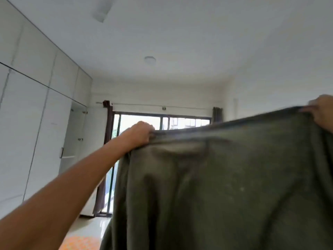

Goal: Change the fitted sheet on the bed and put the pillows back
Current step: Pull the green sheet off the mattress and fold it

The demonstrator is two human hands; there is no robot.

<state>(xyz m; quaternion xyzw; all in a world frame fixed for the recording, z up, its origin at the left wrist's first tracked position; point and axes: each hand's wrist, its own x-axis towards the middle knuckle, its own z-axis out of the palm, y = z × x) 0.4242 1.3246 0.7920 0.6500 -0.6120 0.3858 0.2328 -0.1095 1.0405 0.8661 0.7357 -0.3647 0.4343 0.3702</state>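
Observation:
A dark olive-green sheet (225, 186) hangs spread in front of me and fills the lower right of the view. My left hand (139, 132) grips its top edge at the left corner, arm stretched forward and up. At the far right my right hand (322, 112) grips the same top edge, partly cut off by the frame. The edge runs taut between both hands. The bed and the pillows are hidden behind the sheet.
White floor-to-ceiling wardrobes (36, 114) line the left wall. A glass sliding door (137, 121) with dark curtains stands at the far end. An orange patterned mat (81, 242) lies on the pale floor at lower left.

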